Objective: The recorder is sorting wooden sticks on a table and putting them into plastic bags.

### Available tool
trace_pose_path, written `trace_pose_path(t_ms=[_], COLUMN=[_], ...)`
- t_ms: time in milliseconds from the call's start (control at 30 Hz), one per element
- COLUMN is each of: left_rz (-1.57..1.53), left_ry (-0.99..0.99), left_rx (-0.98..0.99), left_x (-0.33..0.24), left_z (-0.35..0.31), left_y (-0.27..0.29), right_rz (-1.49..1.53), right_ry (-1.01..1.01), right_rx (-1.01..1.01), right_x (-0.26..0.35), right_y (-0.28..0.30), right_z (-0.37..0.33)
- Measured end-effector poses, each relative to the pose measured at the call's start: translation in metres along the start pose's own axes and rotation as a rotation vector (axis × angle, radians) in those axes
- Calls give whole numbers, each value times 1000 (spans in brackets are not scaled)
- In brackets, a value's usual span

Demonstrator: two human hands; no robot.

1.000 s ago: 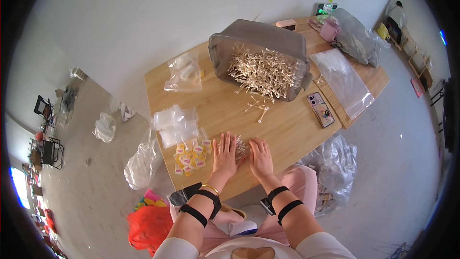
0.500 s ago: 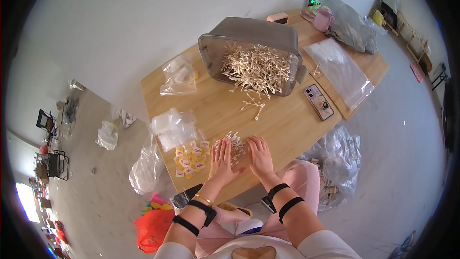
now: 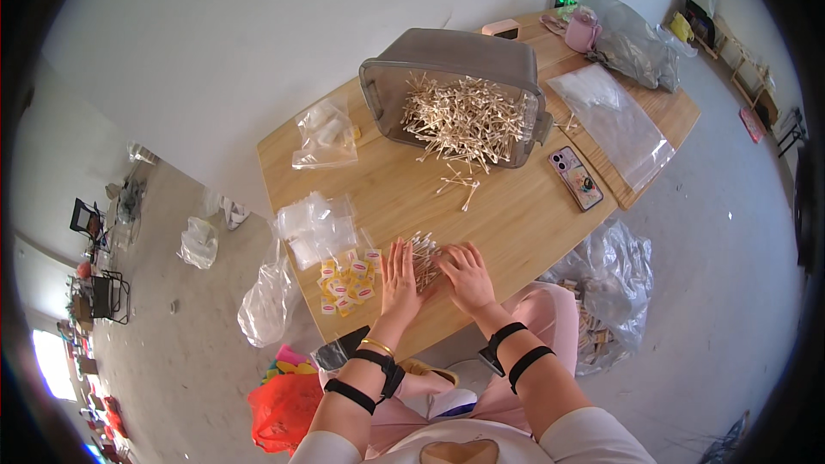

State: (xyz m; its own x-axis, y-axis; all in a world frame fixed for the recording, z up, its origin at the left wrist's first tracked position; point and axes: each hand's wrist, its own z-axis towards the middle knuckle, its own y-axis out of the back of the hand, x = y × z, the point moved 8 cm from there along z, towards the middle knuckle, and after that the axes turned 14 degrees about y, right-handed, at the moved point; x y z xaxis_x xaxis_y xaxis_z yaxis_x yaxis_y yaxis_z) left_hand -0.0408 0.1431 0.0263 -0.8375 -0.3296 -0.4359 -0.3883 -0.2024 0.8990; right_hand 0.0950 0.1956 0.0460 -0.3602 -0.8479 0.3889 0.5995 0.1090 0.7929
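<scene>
My left hand (image 3: pixel 400 277) and my right hand (image 3: pixel 467 276) lie flat on the wooden table (image 3: pixel 507 215), side by side at its near edge. Between and under the fingers sits a small clear bag of cotton swabs (image 3: pixel 424 256), pressed from both sides. Just left of my left hand lies a cluster of small yellow and red sachets (image 3: pixel 347 280). Farther back a grey plastic bin (image 3: pixel 455 94) lies tipped on its side, with a heap of cotton swabs (image 3: pixel 464 116) spilling from it. A few loose swabs (image 3: pixel 458 185) lie in front of it.
A stack of small clear bags (image 3: pixel 316 225) and another clear bag (image 3: pixel 326 133) lie at the table's left. A phone (image 3: pixel 576 177), a large clear bag (image 3: pixel 614 120), a pink cup (image 3: pixel 583 30) and a grey sack (image 3: pixel 632 39) sit right. Plastic bags (image 3: pixel 606 292) lie on the floor.
The view has shifted, so the table sits differently in the picture. Both hands stay on the small bag at the near edge, the fingers moving slightly over it.
</scene>
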Motion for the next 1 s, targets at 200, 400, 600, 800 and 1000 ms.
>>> trace_pose_path(t_ms=[200, 400, 600, 800, 1000], left_rz=[199, 271, 292, 279, 177], left_ry=[-88, -39, -9, -17, -151], left_rx=[46, -36, -28, 0, -35], left_x=[-11, 1, -3, 4, -7], left_z=[-4, -37, -42, 1, -13], left_y=[-8, -24, -23, 5, 18], right_rz=[78, 83, 85, 100, 94], right_ry=[-67, -92, -119, -136, -154], right_rx=[-63, -102, -114, -129, -141], right_x=[-8, -8, -12, -13, -14], right_y=[0, 4, 1, 3, 3], right_z=[0, 1, -1, -4, -6])
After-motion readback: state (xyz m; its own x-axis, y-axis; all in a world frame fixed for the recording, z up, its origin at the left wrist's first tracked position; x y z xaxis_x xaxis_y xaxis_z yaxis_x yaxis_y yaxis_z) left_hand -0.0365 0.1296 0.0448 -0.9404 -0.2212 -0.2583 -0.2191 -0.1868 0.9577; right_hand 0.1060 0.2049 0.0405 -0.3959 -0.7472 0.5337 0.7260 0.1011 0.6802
